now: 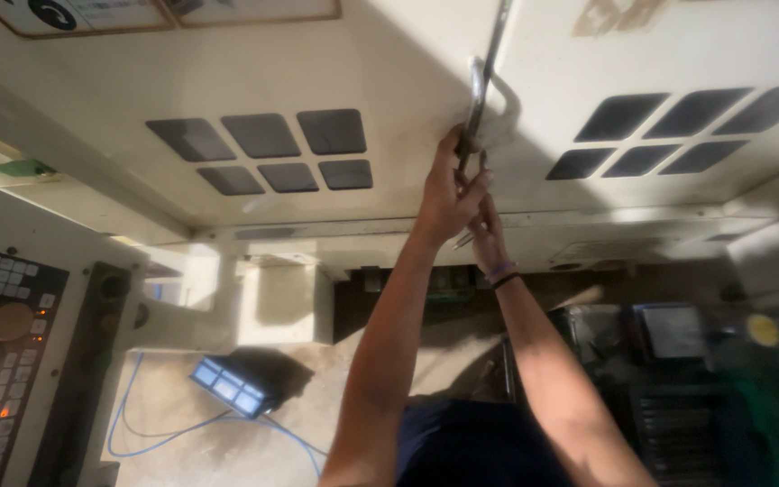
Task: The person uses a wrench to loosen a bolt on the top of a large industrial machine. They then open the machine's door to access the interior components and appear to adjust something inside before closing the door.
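Note:
Both my arms reach up to a curved metal handle at the seam between two cream machine doors. My left hand is wrapped around the lower end of the handle. My right hand, with dark and purple bands on its wrist, sits just below and partly behind the left one. A thin metal piece pokes out beside its fingers. Whether the right hand grips it is hidden.
Each door has a grid of dark panes. A control panel with keys, a knob and an orange screen stands at the left. A blue cable and a small lit lamp lie on the floor. Dark machine parts crowd the lower right.

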